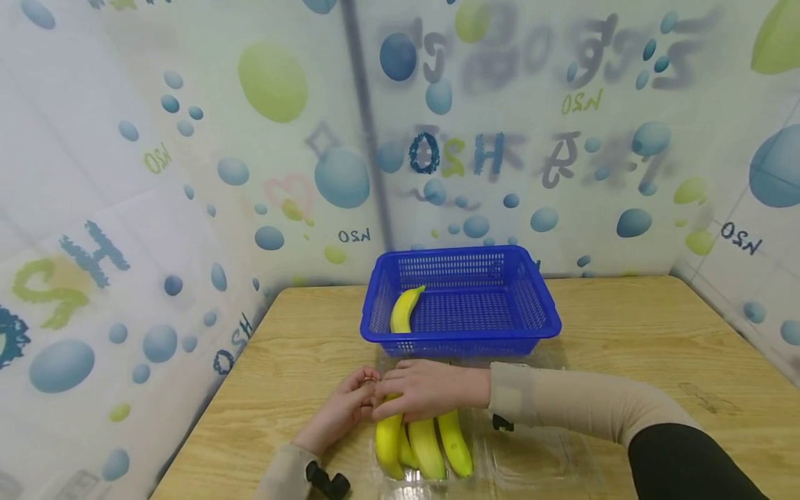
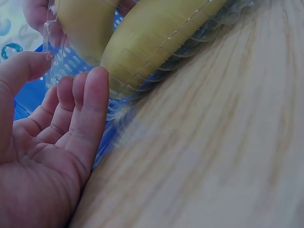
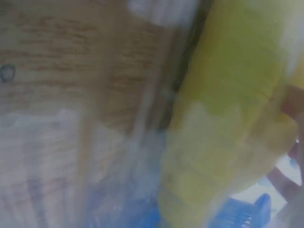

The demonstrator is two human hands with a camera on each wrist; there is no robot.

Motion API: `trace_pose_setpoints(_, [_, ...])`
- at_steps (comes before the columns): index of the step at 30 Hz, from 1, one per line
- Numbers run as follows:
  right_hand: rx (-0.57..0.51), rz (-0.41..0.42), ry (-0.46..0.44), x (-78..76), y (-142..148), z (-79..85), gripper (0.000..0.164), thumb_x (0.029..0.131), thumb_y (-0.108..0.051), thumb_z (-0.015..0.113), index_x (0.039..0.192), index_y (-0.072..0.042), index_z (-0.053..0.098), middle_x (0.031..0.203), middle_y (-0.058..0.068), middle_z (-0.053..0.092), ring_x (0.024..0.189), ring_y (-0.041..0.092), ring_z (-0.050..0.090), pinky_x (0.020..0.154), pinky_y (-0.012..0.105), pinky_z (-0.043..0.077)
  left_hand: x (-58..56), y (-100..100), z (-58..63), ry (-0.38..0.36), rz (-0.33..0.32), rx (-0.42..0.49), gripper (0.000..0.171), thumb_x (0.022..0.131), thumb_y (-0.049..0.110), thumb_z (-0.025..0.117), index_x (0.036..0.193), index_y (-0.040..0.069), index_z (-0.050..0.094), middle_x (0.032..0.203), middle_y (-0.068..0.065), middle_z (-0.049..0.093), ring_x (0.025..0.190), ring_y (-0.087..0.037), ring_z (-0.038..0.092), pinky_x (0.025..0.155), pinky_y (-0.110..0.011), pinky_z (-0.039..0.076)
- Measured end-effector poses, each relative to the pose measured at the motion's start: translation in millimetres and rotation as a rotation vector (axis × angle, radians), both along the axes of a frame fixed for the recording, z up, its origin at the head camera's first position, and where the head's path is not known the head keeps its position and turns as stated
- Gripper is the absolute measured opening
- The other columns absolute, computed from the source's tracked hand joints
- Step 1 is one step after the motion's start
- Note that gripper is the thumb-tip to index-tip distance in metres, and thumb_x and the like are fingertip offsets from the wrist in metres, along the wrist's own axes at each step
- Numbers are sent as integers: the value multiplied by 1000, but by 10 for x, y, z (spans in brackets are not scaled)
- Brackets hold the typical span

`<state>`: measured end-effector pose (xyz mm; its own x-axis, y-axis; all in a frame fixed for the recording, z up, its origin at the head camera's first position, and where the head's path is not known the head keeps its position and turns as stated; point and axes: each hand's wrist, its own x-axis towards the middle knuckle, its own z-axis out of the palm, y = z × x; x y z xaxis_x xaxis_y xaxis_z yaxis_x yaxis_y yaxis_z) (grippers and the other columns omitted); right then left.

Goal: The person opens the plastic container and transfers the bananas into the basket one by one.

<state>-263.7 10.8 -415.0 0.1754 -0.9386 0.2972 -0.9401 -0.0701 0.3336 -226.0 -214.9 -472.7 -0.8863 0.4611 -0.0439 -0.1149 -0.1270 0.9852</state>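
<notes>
Several yellow bananas [image 1: 426,448] lie side by side in a clear plastic clamshell container [image 1: 409,492]. My right hand [image 1: 420,390] reaches across their upper ends and grips the leftmost banana [image 1: 389,444], with thumb and fingers on either side of its end. In the left wrist view this banana [image 2: 85,28] stands between the right hand's fingers [image 2: 40,21]. My left hand [image 1: 340,410] is at the container's left side, fingers loosely extended and fingertips by the plastic edge. The right wrist view is blurred; a banana [image 3: 213,123] fills its middle.
Behind the container stands a blue mesh basket [image 1: 462,338] with one banana [image 1: 405,311] inside at its left. The container's other half [image 1: 531,455] spreads to the right on the wooden table [image 1: 656,347]. Patterned cloth walls [image 1: 300,173] enclose the back and sides.
</notes>
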Motion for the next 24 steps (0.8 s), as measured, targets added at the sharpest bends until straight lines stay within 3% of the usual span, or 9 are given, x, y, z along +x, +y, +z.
trace_pose_setpoints(8, [-26,-8,-14,-27,40,32,36,90,-27,68,125,-30,62,126,-6,60,113,11,55,93,26,43,-1,-7,-11,8,-6,-3,10,102,15,48,110,11,45,94,0,59,76,-9,56,69,-24,50])
trace_pose_setpoints(24, [28,-35,-19,-33,102,112,42,89,-28,69,130,-28,60,132,-5,57,117,13,53,97,27,41,8,16,19,-15,23,-8,11,100,14,51,109,10,45,94,0,60,74,-9,57,65,-22,49])
